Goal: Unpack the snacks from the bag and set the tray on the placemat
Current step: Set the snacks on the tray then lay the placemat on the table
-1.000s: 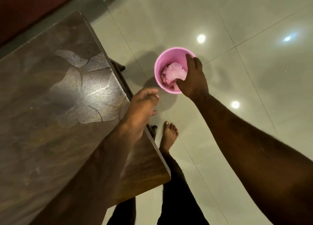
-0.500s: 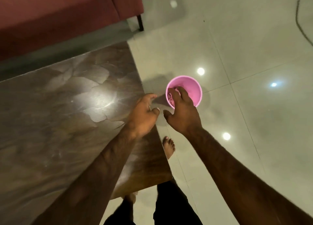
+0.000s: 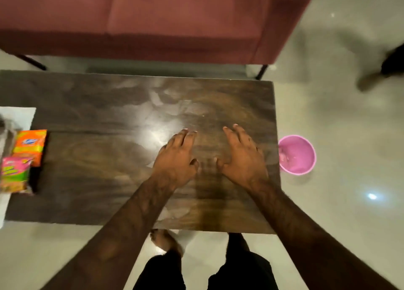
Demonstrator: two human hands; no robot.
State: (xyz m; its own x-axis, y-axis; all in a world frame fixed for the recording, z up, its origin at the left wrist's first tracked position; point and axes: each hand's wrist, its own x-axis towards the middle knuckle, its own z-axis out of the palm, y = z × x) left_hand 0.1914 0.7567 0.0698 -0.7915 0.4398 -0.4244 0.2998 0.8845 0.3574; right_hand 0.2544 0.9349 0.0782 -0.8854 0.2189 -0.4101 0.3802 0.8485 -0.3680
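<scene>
Head view: both hands hover empty with fingers spread over the bare right half of the dark table, left hand beside right hand. An orange snack packet and a pink-green snack packet lie at the left edge, long axes running near-to-far. A pink bin stands just off the right edge.

Left frame edge cuts off the white sheet on the table; a grey object on it is smeared, identity not readable. Pink-green snack packet partly cropped at left; print illegible. Orange snack packet: logo too blurred to read. Pink bucket: left rim hidden behind table edge; contents a pale smear. Dark shape at right edge motion-blurred, cropped. Both forearms leave the frame at bottom.
</scene>
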